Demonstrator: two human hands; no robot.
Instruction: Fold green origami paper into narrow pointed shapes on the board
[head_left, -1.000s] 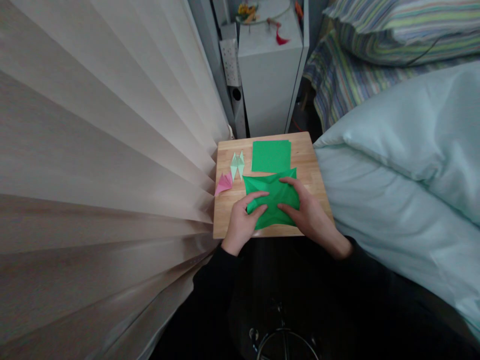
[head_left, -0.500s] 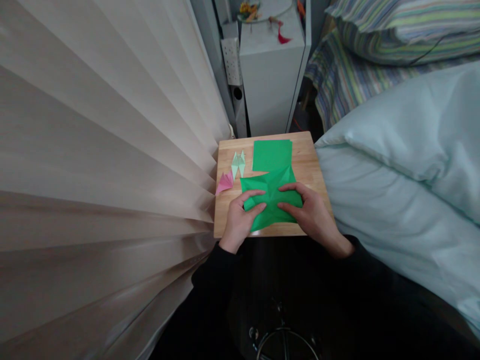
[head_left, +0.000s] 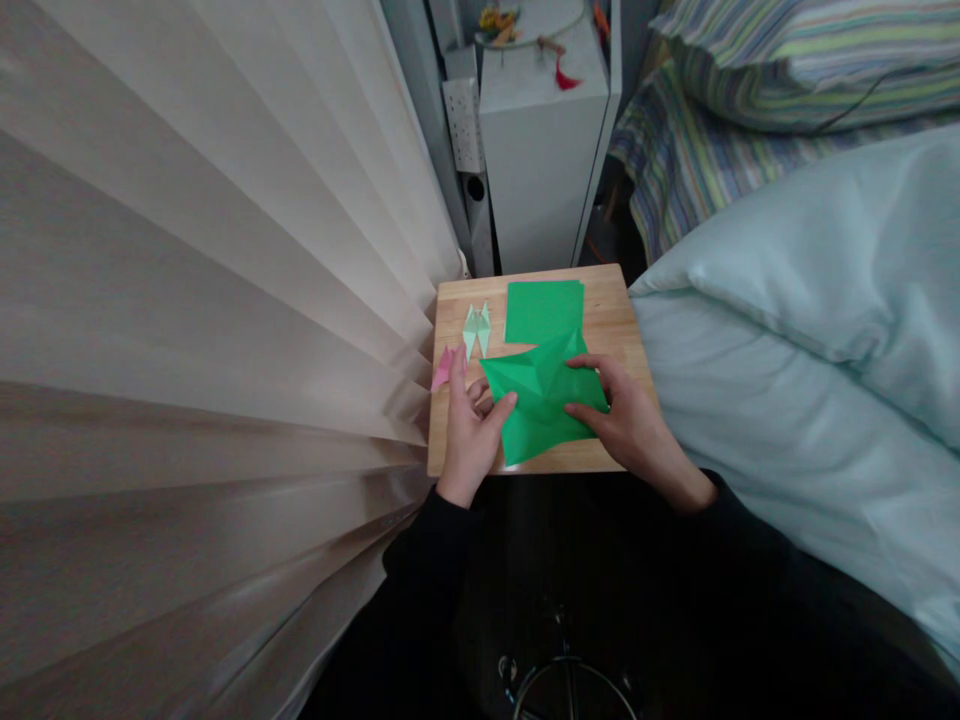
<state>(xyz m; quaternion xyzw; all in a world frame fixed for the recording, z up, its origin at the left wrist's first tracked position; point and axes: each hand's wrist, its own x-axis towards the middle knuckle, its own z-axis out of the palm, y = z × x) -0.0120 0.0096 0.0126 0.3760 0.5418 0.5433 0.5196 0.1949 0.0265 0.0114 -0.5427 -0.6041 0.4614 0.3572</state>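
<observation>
One creased green sheet [head_left: 546, 405] lay on one wooden tabletop [head_left: 611, 310] beside one green stack [head_left: 545, 310], left hand [head_left: 469, 437] spread at its edge, right hand [head_left: 636, 420] with thumb and forefinger parted over it.

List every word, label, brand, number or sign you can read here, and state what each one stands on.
None: no text can be read anywhere in this view.
Creased green paper sheet under the hands: no lettering visible.
Flat green square paper behind it: no lettering visible.
Tall white holder with dark specks beside the pale cabinet: specks too small to tell whether they are print.
</observation>
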